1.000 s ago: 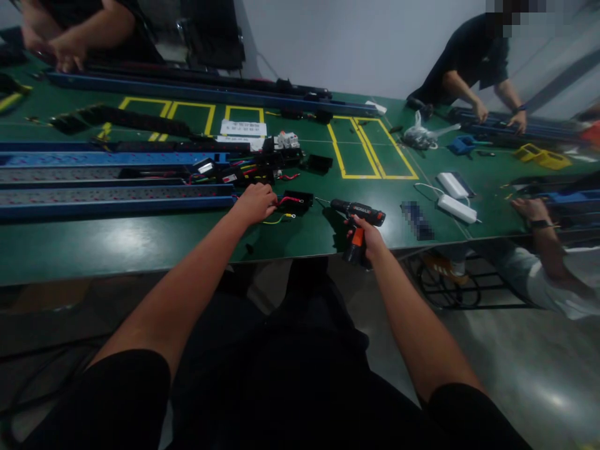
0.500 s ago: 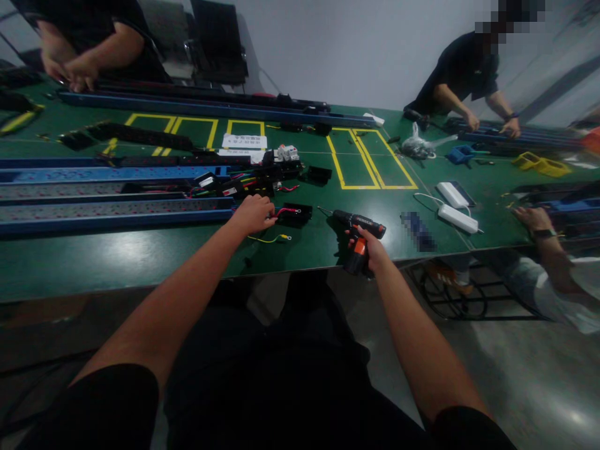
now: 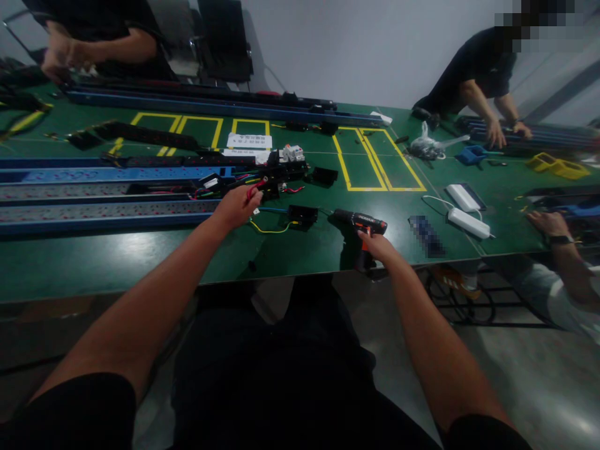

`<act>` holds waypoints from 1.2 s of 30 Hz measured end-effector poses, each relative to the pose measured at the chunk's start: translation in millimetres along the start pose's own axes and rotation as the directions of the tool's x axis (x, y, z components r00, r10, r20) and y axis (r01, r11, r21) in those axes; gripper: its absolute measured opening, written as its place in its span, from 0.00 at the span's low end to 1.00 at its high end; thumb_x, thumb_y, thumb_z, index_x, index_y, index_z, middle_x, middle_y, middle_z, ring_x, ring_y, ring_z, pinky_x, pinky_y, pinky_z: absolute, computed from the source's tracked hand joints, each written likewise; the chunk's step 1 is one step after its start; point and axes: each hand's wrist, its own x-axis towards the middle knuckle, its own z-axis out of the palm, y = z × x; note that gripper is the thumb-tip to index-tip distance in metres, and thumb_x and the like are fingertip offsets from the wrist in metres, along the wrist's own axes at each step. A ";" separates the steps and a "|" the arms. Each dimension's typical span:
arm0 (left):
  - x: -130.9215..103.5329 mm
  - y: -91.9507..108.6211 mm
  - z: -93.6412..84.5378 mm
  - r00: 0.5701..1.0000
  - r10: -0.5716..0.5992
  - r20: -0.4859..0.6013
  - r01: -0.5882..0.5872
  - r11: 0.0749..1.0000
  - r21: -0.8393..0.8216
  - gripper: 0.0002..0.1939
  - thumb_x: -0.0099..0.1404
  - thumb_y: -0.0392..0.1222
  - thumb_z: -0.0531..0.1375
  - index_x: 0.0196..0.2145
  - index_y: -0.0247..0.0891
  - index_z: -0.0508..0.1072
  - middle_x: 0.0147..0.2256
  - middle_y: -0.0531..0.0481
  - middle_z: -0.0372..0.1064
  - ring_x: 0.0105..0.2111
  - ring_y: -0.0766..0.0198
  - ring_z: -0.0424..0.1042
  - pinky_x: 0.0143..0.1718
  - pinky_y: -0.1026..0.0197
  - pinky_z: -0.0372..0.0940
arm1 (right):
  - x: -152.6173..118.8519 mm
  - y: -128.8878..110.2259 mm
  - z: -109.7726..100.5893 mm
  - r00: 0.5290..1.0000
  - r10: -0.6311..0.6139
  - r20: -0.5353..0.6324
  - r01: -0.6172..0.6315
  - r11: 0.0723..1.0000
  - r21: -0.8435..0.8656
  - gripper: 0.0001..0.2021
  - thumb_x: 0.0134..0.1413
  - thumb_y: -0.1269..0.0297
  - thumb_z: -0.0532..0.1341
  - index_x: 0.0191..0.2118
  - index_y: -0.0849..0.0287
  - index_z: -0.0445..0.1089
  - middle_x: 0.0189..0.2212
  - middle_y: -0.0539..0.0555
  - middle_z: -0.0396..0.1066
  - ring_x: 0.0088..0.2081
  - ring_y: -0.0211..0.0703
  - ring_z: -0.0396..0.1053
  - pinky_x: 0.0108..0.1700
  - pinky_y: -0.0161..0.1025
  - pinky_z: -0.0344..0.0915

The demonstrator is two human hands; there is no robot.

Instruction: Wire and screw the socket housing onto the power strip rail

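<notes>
Pinched in my left hand (image 3: 237,206) is a red wire (image 3: 255,187) with a ring terminal at its tip, held above the end of the blue metal channel (image 3: 187,220). Right of that hand, a black end piece (image 3: 303,215) lies on the table, with a yellow-green wire (image 3: 275,232) curving beside it. My right hand (image 3: 376,244) grips the handle of a black and orange power drill (image 3: 360,220), whose bit points left toward the black end piece. Dark wired parts (image 3: 285,172) lie behind my left hand.
Across the green table (image 3: 323,250), two people work on long rails; another person's hand (image 3: 549,224) is at the right. White adapters (image 3: 469,223), a blurred dark object (image 3: 426,236), a plastic bag (image 3: 425,145), yellow bins (image 3: 557,165) and a blue bin (image 3: 472,154) stand right of the drill.
My left hand has moved left and slightly up, lifting the red wire away from the black end piece. The yellow-green wire now lies with its terminal by that piece. The drill remains in my right hand.
</notes>
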 end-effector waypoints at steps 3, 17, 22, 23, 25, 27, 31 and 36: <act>-8.1 -0.9 -13.9 0.997 0.025 0.074 -0.023 0.999 -0.022 0.21 0.84 0.54 0.51 0.33 0.44 0.68 0.31 0.49 0.71 0.33 0.55 0.70 0.39 0.53 0.63 | 0.4 -4.0 -1.1 1.000 -0.021 -0.006 0.020 0.996 -0.089 0.26 0.77 0.44 0.68 0.58 0.65 0.84 0.51 0.72 0.85 0.51 0.64 0.86 0.50 0.48 0.82; -17.9 40.7 23.8 0.812 0.111 0.573 -0.190 0.978 0.080 0.29 0.81 0.72 0.60 0.55 0.44 0.83 0.54 0.42 0.85 0.55 0.46 0.83 0.55 0.51 0.69 | -19.4 -23.0 -0.1 0.989 -0.124 -0.075 0.081 0.903 -0.422 0.27 0.80 0.46 0.63 0.67 0.65 0.77 0.59 0.75 0.84 0.63 0.68 0.84 0.61 0.50 0.77; 18.4 49.7 49.3 0.832 -0.152 0.534 -0.036 0.945 0.325 0.22 0.79 0.63 0.65 0.53 0.42 0.84 0.57 0.38 0.84 0.53 0.44 0.84 0.47 0.53 0.72 | -35.4 -49.5 10.6 0.923 -0.285 -0.260 0.110 0.841 -0.529 0.28 0.82 0.45 0.61 0.67 0.65 0.71 0.54 0.74 0.84 0.59 0.69 0.84 0.60 0.55 0.76; 22.7 52.6 55.9 0.824 -0.183 0.536 -0.022 0.936 0.353 0.22 0.78 0.62 0.66 0.54 0.43 0.84 0.57 0.38 0.84 0.53 0.44 0.85 0.48 0.54 0.73 | -35.7 -57.5 18.8 0.901 -0.359 -0.244 0.186 0.828 -0.530 0.24 0.82 0.47 0.61 0.66 0.63 0.71 0.55 0.73 0.83 0.59 0.68 0.83 0.61 0.55 0.75; 27.2 57.1 67.6 0.818 -0.218 0.532 0.004 0.928 0.373 0.21 0.77 0.61 0.67 0.54 0.43 0.85 0.57 0.38 0.85 0.54 0.43 0.85 0.49 0.54 0.75 | -32.6 -74.8 40.7 0.834 -0.529 -0.157 0.386 0.762 -0.521 0.20 0.81 0.52 0.63 0.65 0.61 0.73 0.60 0.70 0.81 0.63 0.65 0.79 0.67 0.55 0.72; 27.3 58.2 75.7 0.820 -0.224 0.526 0.015 0.928 0.372 0.18 0.78 0.59 0.66 0.52 0.44 0.86 0.55 0.39 0.87 0.55 0.43 0.85 0.50 0.54 0.76 | -25.3 -92.2 66.1 0.733 -0.680 -0.039 0.576 0.650 -0.496 0.22 0.79 0.54 0.66 0.69 0.60 0.73 0.66 0.69 0.77 0.68 0.64 0.75 0.73 0.56 0.69; 22.7 53.4 82.3 0.834 -0.228 0.503 0.046 0.936 0.348 0.13 0.76 0.52 0.64 0.46 0.46 0.87 0.49 0.40 0.88 0.52 0.45 0.86 0.50 0.53 0.76 | -5.0 -120.8 106.1 0.629 -0.766 0.132 0.717 0.506 -0.479 0.38 0.73 0.55 0.71 0.82 0.56 0.64 0.79 0.67 0.65 0.77 0.69 0.63 0.78 0.65 0.63; 21.9 53.3 88.9 0.885 -0.238 0.399 0.117 0.946 0.304 0.19 0.74 0.55 0.67 0.57 0.45 0.84 0.52 0.38 0.88 0.54 0.40 0.87 0.48 0.51 0.77 | 16.6 -135.7 114.8 0.644 -0.745 0.172 0.699 0.482 -0.529 0.38 0.77 0.59 0.68 0.85 0.53 0.60 0.82 0.65 0.62 0.78 0.73 0.57 0.77 0.70 0.64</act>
